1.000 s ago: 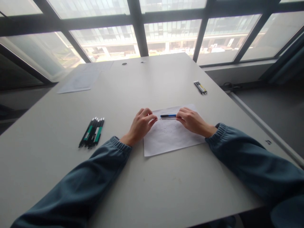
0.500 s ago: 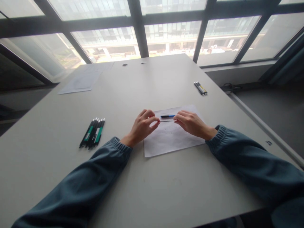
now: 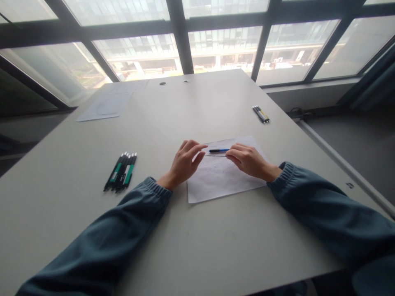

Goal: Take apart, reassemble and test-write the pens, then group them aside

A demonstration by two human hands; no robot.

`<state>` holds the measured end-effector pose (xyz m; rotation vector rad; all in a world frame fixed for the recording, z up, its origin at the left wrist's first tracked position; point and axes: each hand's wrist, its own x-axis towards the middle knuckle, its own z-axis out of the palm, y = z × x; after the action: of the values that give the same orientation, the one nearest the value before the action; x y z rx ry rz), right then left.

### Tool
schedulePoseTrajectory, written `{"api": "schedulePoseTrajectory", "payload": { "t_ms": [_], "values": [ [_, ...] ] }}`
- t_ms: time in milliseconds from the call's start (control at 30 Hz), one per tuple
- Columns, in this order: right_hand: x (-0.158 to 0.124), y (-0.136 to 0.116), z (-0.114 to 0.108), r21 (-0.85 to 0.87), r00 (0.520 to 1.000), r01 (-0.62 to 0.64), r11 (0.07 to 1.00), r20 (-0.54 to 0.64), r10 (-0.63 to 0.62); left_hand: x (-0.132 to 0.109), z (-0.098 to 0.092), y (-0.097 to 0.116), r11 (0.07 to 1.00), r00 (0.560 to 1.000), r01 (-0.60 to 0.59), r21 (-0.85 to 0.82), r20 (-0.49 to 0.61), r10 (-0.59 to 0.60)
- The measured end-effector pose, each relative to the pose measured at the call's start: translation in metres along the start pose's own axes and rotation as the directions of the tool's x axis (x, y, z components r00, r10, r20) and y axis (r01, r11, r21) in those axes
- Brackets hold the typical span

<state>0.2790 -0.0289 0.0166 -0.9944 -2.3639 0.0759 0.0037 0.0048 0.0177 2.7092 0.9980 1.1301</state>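
My right hand (image 3: pixel 248 161) pinches one end of a thin dark pen refill (image 3: pixel 216 156), which points left above the paper. Near the refill's free tip is my left hand (image 3: pixel 186 162), with thumb and forefinger parted and nothing gripped between them. Just beyond the refill lies a black and blue pen barrel (image 3: pixel 219 151), its right end partly hidden behind my right fingers. Under both hands a white sheet of paper (image 3: pixel 222 181) rests on the table, with faint marks on it.
Several black and green pens (image 3: pixel 121 172) lie side by side left of my left hand. A smaller group of pens (image 3: pixel 261 114) sits near the right edge of the white table (image 3: pixel 173 238). More paper sheets (image 3: pixel 105 106) are at the far left, before the windows.
My left thumb and forefinger have opened and let go of the refill's left end. The right hand keeps its pinch, almost unmoved.
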Motion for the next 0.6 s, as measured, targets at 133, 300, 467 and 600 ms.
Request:
{"api": "schedulePoseTrajectory", "payload": {
  "t_ms": [133, 300, 467, 600],
  "values": [
    [-0.001, 0.003, 0.001, 0.036, 0.994, -0.067, 0.997, -0.078, 0.07, 0.0, 0.001, -0.006, 0.994, 0.994, 0.1, 0.034, -0.047, -0.099],
    [-0.003, 0.007, 0.002, 0.046, 0.98, -0.146, 0.988, -0.131, 0.151, -0.004, 0.004, -0.017, 0.984, 0.989, 0.142, 0.111, 0.026, -0.146],
    [-0.002, 0.007, 0.002, 0.039, 0.976, -0.164, 0.986, -0.141, 0.168, -0.008, 0.008, -0.021, 0.977, 0.982, 0.142, 0.156, 0.102, -0.159],
    [-0.002, 0.006, 0.002, 0.042, 0.978, -0.157, 0.987, -0.134, 0.162, -0.007, 0.009, -0.02, 0.981, 0.982, 0.13, 0.145, 0.119, -0.148]
  ]
}}
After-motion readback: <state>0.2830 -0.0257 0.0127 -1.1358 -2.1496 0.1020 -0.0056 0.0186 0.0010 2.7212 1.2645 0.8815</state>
